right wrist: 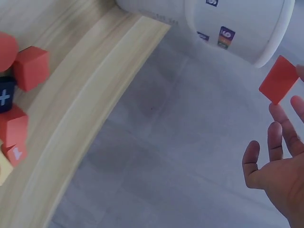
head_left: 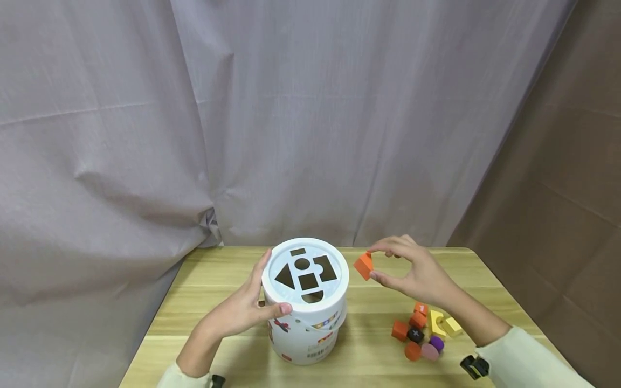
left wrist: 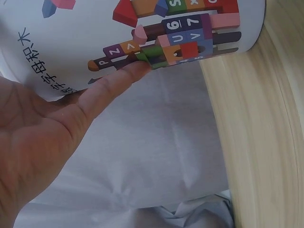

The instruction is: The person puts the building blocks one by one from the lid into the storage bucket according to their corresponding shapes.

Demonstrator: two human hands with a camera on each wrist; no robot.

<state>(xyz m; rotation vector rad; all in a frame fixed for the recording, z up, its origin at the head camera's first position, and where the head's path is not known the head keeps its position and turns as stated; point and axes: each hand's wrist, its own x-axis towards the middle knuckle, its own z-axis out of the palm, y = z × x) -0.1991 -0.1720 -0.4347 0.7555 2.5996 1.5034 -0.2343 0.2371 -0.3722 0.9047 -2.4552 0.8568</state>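
Note:
A white bucket (head_left: pixel 303 337) stands on the table, its lid (head_left: pixel 316 317) cut with holes: a triangle, a circle, a square and other shapes. My left hand (head_left: pixel 242 307) rests against the bucket's left side, thumb along the front of the rim and fingers spread behind. In the left wrist view, a straight finger lies along the printed bucket wall (left wrist: pixel 52 42). Right of the lid and slightly apart from it, my right hand (head_left: pixel 412 269) pinches an orange block (head_left: pixel 364 265) between thumb and fingertip. In the right wrist view, that block (right wrist: pixel 279 80) shows a flat, slanted face.
Several small blocks lie at the table's right, below my right forearm: orange blocks (head_left: pixel 400 330), a black plus block (head_left: pixel 415 334), yellow pieces (head_left: pixel 453 326), a purple disc (head_left: pixel 436 343) and a pink one (head_left: pixel 429 352). Grey curtain (head_left: pixel 315 134) hangs behind the wooden table (head_left: pixel 213 269).

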